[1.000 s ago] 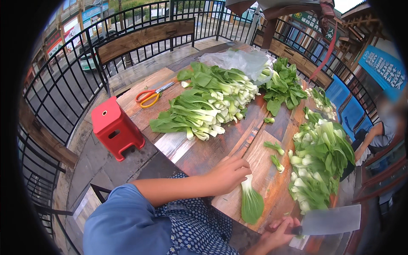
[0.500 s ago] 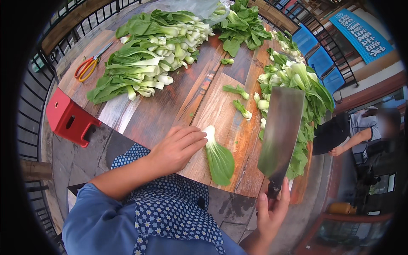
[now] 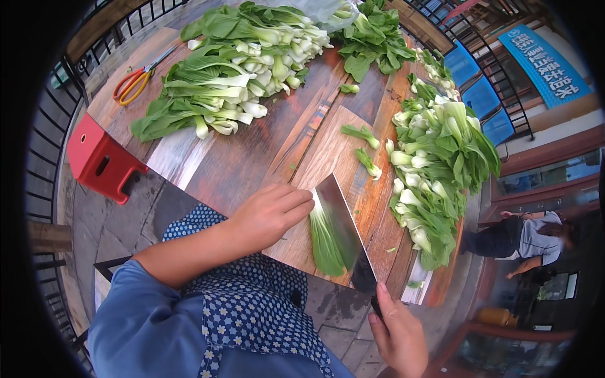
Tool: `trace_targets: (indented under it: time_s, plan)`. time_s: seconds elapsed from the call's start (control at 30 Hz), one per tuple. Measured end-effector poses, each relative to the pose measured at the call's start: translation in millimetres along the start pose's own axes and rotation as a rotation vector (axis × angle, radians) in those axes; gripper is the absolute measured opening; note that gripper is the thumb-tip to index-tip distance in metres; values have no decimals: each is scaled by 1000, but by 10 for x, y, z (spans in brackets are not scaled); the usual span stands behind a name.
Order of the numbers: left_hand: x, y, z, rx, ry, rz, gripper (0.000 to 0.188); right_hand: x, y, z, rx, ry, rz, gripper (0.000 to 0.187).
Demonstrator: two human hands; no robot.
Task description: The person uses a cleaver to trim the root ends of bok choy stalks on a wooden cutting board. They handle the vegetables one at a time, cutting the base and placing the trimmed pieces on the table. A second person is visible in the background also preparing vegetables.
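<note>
A single bok choy lies on the wooden tabletop near its front edge, white base away from me, green leaf toward me. The curled fingers of my left hand are closed at its base. My right hand grips the black handle of a cleaver. The wide blade stands on edge along the right side of the bok choy and hides part of it. Two small cut bok choy pieces, one beyond the other, lie just past the blade.
A large pile of bok choy covers the far left of the table; another heap lies along the right. Scissors with red and yellow handles sit at the left edge. A red stool stands left; a person is off to the right.
The cleaver has swung left and down from above the right-hand heap to beside the bok choy. My left hand stays at its base. The person at right has turned and shifted.
</note>
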State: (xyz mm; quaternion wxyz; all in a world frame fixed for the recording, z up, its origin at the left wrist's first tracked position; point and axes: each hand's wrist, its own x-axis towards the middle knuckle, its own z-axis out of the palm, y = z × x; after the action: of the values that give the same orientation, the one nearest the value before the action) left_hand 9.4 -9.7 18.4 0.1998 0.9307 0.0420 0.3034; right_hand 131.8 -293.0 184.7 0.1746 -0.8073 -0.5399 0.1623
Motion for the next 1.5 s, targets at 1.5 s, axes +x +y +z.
trace_targets:
  time_s: [1.5]
  plan:
    - [106,16,101,-11,-8,9,29,194,-68,-190,-177,-306,74,80]
